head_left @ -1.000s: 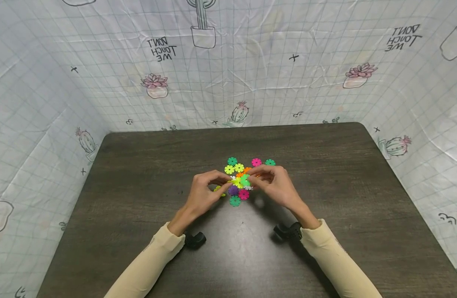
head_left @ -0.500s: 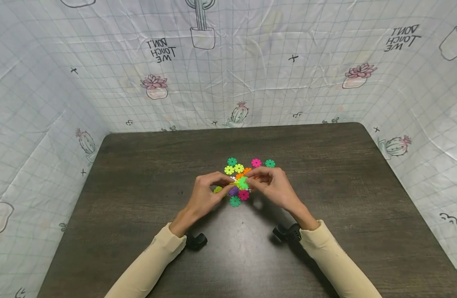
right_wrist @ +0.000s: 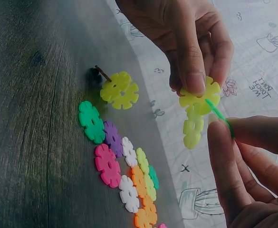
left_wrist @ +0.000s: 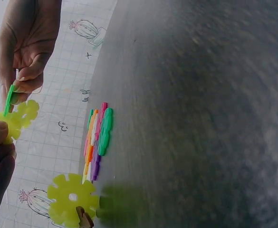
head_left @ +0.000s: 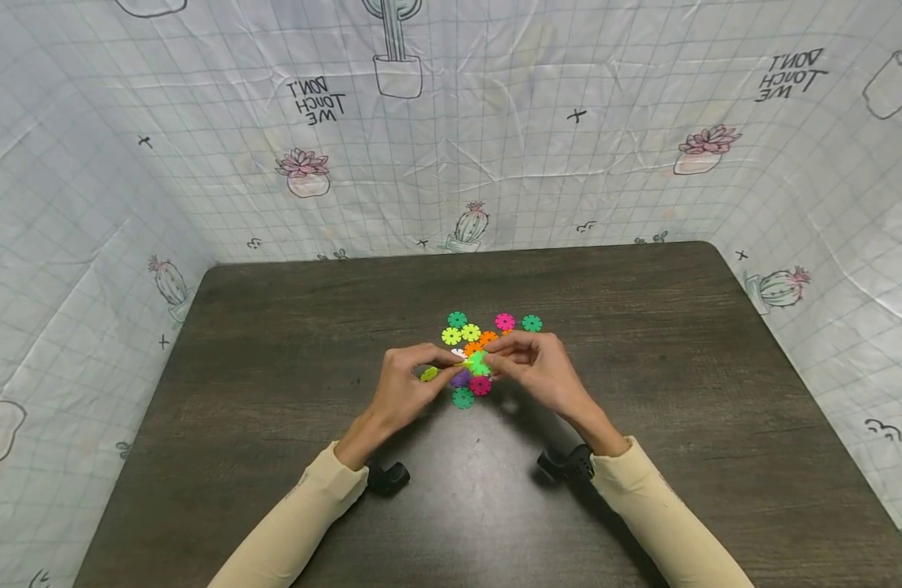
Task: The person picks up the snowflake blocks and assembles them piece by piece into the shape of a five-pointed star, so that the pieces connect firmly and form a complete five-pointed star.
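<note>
My left hand (head_left: pixel 405 382) pinches a yellow notched plastic disc (right_wrist: pixel 201 99) between thumb and fingers, above the table. A second yellow disc (right_wrist: pixel 193 128) is joined to it at an angle. From the other side my right hand (head_left: pixel 542 374) pinches a bright green notched disc (head_left: pixel 480 363). In the right wrist view the green disc is edge-on, its rim meeting the held yellow disc; how deep it sits in a notch I cannot tell. Left of the pile another yellow piece (right_wrist: pixel 119 90) stands tilted on the table, with a thin brown piece in it.
Below the hands lie flat discs: a purple disc (right_wrist: pixel 113 137), a pink disc (head_left: pixel 480 385), a teal disc (head_left: pixel 463 398), plus several white, orange and yellow ones. Farther back are more teal and pink discs. The dark wooden table (head_left: pixel 296 327) meets a printed cloth (head_left: pixel 392 163) behind.
The green disc has shifted slightly left and down against the yellow disc, which has turned more edge-on in the head view. Both hands keep their pinch and have barely moved.
</note>
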Demonstrator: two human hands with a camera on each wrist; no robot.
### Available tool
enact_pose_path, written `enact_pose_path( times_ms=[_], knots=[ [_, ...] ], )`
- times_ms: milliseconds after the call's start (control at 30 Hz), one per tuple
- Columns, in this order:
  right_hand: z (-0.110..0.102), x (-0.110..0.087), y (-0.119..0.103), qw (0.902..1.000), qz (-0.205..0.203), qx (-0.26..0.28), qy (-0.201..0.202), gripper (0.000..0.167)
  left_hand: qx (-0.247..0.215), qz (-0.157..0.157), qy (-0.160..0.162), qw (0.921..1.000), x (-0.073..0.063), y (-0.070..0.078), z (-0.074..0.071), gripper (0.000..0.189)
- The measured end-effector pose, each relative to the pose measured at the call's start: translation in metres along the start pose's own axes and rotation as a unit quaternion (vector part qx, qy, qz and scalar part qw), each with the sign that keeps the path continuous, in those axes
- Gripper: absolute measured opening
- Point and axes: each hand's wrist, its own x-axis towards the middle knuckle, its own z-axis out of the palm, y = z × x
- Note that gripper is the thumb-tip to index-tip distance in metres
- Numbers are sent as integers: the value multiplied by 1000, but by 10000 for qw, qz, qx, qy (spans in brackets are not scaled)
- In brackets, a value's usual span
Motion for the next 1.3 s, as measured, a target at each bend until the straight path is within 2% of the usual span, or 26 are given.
enact_pose_path(
  times_ms=[367, 733, 867, 1100, 1300],
  knots=[
    [5, -1, 3, 10000, 50, 60, 48, 20, 98, 98, -81, 9999, -1, 0, -3, 10],
    [9, -1, 1, 9993, 63, 361, 67, 18, 85, 201, -93, 9997, -2, -1, -7, 11],
    [10, -1, 2, 9993, 44, 380, 49, 18, 25, 301, -45, 9995, -2, -2, -7, 8],
    [11, 0, 2, 9996, 97, 255, -6, 18, 135, 650, -66, 9978, 0, -3, -4, 10],
    [9, 1, 3, 9997, 97, 224, 38, 19, 179, 640, -103, 9977, 3, -3, -4, 12]
  ],
)
